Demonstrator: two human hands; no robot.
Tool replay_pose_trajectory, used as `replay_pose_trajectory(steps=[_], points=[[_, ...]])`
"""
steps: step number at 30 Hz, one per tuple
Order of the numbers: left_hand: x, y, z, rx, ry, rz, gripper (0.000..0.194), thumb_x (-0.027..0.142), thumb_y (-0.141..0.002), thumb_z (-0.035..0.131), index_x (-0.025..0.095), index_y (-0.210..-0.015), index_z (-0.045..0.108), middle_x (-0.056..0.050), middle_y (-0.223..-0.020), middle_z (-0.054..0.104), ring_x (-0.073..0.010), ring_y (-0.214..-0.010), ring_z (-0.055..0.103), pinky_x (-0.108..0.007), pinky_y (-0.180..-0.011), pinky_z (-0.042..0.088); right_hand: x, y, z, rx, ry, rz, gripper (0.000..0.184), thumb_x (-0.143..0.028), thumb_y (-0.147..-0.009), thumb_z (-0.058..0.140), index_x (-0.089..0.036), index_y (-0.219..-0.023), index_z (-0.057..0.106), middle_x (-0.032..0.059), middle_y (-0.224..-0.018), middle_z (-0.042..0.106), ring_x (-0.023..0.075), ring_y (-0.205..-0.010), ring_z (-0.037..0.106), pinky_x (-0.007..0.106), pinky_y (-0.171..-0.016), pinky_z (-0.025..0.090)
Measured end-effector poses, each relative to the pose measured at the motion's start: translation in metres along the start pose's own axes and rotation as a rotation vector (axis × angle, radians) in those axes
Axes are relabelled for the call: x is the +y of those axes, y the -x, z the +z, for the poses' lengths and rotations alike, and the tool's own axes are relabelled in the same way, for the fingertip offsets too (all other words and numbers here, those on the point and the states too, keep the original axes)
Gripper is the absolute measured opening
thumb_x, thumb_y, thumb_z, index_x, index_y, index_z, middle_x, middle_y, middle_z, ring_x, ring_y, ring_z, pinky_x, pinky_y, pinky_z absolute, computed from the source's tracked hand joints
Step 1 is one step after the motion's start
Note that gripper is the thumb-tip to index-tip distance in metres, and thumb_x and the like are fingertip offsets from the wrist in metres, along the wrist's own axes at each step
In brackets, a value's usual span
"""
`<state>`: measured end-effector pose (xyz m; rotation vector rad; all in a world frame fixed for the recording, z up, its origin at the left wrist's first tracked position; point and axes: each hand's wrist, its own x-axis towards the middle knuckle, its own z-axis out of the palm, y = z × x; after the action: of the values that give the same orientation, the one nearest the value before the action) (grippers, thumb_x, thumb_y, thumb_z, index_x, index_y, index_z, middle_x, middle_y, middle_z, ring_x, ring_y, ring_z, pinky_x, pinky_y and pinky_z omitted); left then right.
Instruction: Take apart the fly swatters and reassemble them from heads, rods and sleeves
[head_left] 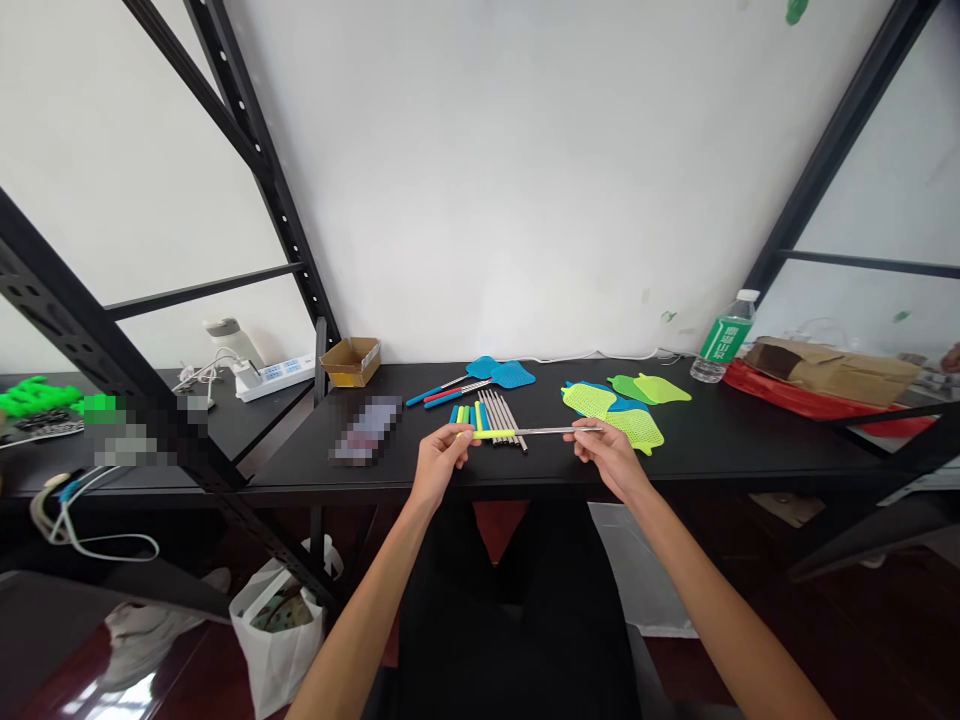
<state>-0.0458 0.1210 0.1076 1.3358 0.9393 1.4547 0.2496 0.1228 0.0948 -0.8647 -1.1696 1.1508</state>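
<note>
My left hand [444,455] pinches a yellow fly swatter handle [491,434] at its left end. From that handle a thin metal rod [546,431] runs to the right, level above the table's front. My right hand [606,452] is closed on the rod's far end. Just behind them lie loose metal rods [501,412] in a row, beside several blue and green handles [466,413]. Fly swatters with blue heads [513,374] rest farther back. To the right, loose yellow mesh heads [636,429] overlap blue ones, and green heads [661,388] lie behind.
A small cardboard box [351,362] stands at the back left, with a blurred phone-like object [367,430] before it. A water bottle [724,338] is at the back right near a brown package [832,370]. Black shelf posts [259,160] flank the black table [300,460].
</note>
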Motion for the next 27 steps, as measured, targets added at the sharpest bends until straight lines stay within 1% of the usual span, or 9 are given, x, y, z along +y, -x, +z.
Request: replay_pose_trajectory(steps=[4,7,10,13,16,19,21,24,27], points=[[-0.0006,-0.0006,-0.0002,0.015,0.039,-0.005,0.035,0.042,-0.077,0.074,0.016,-0.100,0.070,-0.006,-0.080,0.071,-0.0085,-0.052,0.046,-0.023,-0.048,0.037,0.0021,-0.0002,0.0004,-0.013,0.082,0.004,0.031,-0.045,-0.072,0.081,-0.019,-0.089,0.073,0.0082,-0.080,0.074,0.0149,-0.061,0.055,0.029,-0.056,0.041],[-0.0018,-0.0013,-0.0003,0.026,0.066,0.002,0.038,0.041,-0.077,0.075,0.015,-0.103,0.066,-0.005,-0.079,0.070,-0.0073,-0.051,0.044,-0.022,-0.047,0.035,0.0031,0.0000,0.0011,-0.028,0.146,-0.016,0.030,-0.048,-0.077,0.078,-0.019,-0.078,0.072,0.0061,-0.072,0.070,0.0146,-0.060,0.053,0.029,-0.056,0.040],[-0.0022,-0.0014,-0.0002,0.027,0.087,0.009,0.039,0.039,-0.077,0.075,0.016,-0.105,0.062,-0.001,-0.070,0.065,-0.0071,-0.050,0.042,-0.021,-0.047,0.034,0.0024,0.0007,0.0027,-0.033,0.185,-0.041,0.035,-0.052,-0.080,0.073,-0.020,-0.068,0.068,0.0049,-0.066,0.067,0.0150,-0.060,0.053,0.029,-0.056,0.040],[-0.0014,-0.0010,-0.0003,0.026,0.093,-0.004,0.037,0.038,-0.077,0.076,0.018,-0.102,0.058,0.003,-0.064,0.059,-0.0075,-0.049,0.043,-0.021,-0.047,0.033,0.0019,0.0012,0.0041,-0.019,0.205,-0.049,0.042,-0.055,-0.081,0.071,-0.020,-0.060,0.064,0.0045,-0.061,0.064,0.0167,-0.062,0.056,0.029,-0.057,0.041],[-0.0002,-0.0009,-0.0006,0.027,0.111,-0.012,0.036,0.038,-0.076,0.077,0.020,-0.097,0.055,0.005,-0.060,0.056,-0.0075,-0.049,0.043,-0.021,-0.047,0.033,0.0024,0.0014,0.0048,-0.010,0.227,-0.048,0.045,-0.056,-0.082,0.069,-0.020,-0.057,0.062,0.0041,-0.058,0.062,0.0165,-0.060,0.055,0.029,-0.056,0.041],[0.0004,-0.0010,-0.0004,0.033,0.129,-0.009,0.034,0.038,-0.075,0.077,0.019,-0.093,0.055,0.006,-0.057,0.053,-0.0072,-0.048,0.043,-0.021,-0.047,0.033,0.0029,0.0012,0.0047,-0.028,0.230,-0.057,0.039,-0.055,-0.083,0.068,-0.020,-0.065,0.068,0.0043,-0.063,0.065,0.0154,-0.058,0.054,0.029,-0.055,0.041],[0.0007,-0.0011,0.0002,0.045,0.133,-0.012,0.033,0.038,-0.075,0.077,0.019,-0.091,0.056,0.006,-0.057,0.054,-0.0071,-0.047,0.043,-0.021,-0.047,0.033,0.0029,0.0009,0.0042,-0.033,0.219,-0.053,0.032,-0.052,-0.081,0.071,-0.020,-0.081,0.073,0.0051,-0.071,0.070,0.0149,-0.059,0.053,0.029,-0.055,0.040],[0.0007,-0.0011,0.0007,0.060,0.127,-0.017,0.033,0.039,-0.075,0.077,0.019,-0.089,0.055,0.005,-0.058,0.056,-0.0072,-0.047,0.043,-0.021,-0.047,0.033,0.0030,0.0003,0.0033,-0.025,0.200,-0.035,0.035,-0.047,-0.078,0.076,-0.021,-0.101,0.073,0.0072,-0.085,0.074,0.0143,-0.060,0.054,0.029,-0.055,0.040],[0.0000,-0.0012,0.0004,0.063,0.124,-0.016,0.033,0.039,-0.075,0.077,0.019,-0.089,0.056,0.005,-0.058,0.055,-0.0075,-0.048,0.043,-0.021,-0.047,0.033,0.0038,-0.0004,0.0029,-0.020,0.163,-0.033,0.035,-0.044,-0.076,0.078,-0.021,-0.102,0.069,0.0079,-0.091,0.075,0.0139,-0.061,0.054,0.028,-0.055,0.040]])
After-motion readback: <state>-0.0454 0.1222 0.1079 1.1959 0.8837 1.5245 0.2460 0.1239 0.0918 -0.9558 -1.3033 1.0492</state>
